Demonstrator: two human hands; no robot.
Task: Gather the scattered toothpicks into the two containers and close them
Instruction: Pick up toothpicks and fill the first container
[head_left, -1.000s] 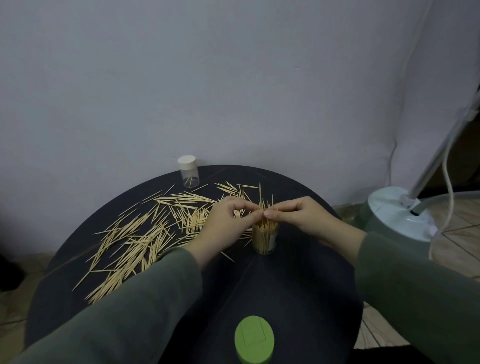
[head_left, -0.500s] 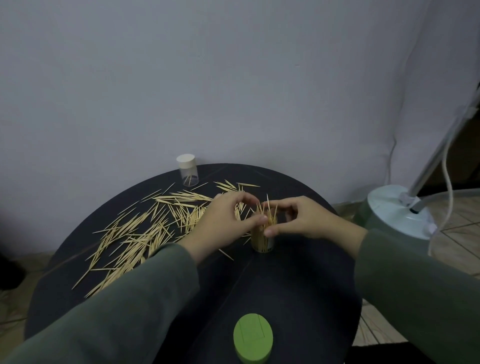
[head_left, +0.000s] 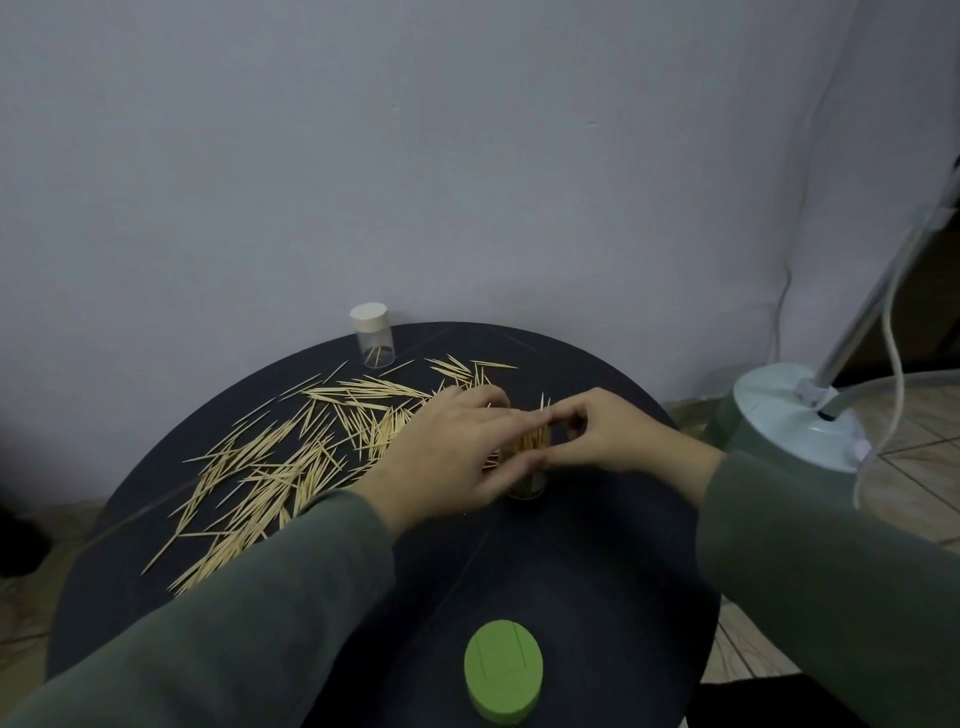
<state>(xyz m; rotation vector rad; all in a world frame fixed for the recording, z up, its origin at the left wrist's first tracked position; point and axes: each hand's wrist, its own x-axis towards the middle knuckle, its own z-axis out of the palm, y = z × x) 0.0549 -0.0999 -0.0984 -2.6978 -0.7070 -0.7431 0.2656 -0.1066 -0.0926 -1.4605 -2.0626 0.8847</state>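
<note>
An open clear container (head_left: 528, 487) stuffed with upright toothpicks (head_left: 531, 441) stands at the middle of the round black table (head_left: 597, 561). My left hand (head_left: 447, 460) wraps it from the left, fingers across the bundle and thumb below. From the right, my right hand (head_left: 615, 436) curls its index finger and thumb round the same bundle. Many loose toothpicks (head_left: 291, 462) lie scattered over the table's left half. A second clear container (head_left: 375, 345) with a cream lid on stands at the back, a few picks inside. A green lid (head_left: 503, 673) lies at the near edge.
A grey wall rises right behind the table. To the right on the tiled floor stands a pale round lamp base (head_left: 795, 421) with a slanted pole and a white cable (head_left: 891, 332). The table's near right part holds only the green lid.
Both hands came down from pinching the toothpick tips to closing round the bundle and container. The splayed picks now stand closer together, with only a few tips showing above the fingers.
</note>
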